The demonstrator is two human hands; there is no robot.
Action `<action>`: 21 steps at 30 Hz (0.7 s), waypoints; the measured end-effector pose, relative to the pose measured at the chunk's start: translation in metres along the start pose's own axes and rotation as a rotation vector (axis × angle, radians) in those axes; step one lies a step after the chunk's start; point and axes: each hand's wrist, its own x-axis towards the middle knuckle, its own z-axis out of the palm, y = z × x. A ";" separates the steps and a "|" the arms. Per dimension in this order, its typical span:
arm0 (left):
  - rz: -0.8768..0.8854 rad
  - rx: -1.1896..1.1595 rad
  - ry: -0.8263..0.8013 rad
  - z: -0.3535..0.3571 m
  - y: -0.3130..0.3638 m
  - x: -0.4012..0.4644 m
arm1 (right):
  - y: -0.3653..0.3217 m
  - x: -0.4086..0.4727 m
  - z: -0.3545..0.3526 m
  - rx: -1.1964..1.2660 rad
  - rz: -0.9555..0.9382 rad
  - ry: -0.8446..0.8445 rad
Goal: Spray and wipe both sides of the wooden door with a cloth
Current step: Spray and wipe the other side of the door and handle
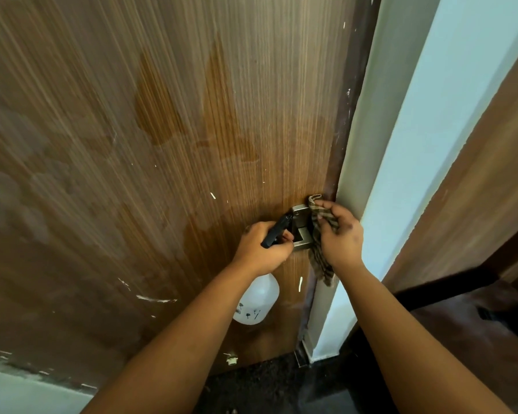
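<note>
A wooden door point(168, 121) is seen close up from above, its brown grain marked by darker wet patches in the middle and around the metal handle point(301, 231) near its right edge. A white spray bottle point(257, 303) is gripped by its black trigger head in the left hand point(262, 249), fingers curled round the neck, so that the bottle body hangs below the wrist and just in front of the door face. A checked brown cloth point(320, 252) is clutched in the right hand point(340, 237) and held against the right side of the handle, at the door's edge; its loose end is left dangling below the hand. White scuffs and paint flecks are scattered over the lower part of the door. A pale door frame point(401, 162) is seen beside the door's edge, and dark floor point(281, 389) is visible beneath both forearms.
</note>
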 end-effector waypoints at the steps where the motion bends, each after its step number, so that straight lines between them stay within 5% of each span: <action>1: -0.014 -0.008 0.005 0.000 0.001 0.000 | -0.001 0.002 0.000 0.052 0.008 -0.011; 6: -0.048 -0.026 0.012 0.000 0.003 -0.002 | 0.034 -0.016 0.006 0.111 0.276 -0.083; 15: -0.048 -0.017 0.013 0.001 0.005 -0.003 | 0.004 0.005 0.004 0.273 0.134 -0.032; 21: -0.082 -0.044 0.017 -0.001 0.008 -0.003 | 0.044 -0.022 0.016 0.215 0.345 -0.029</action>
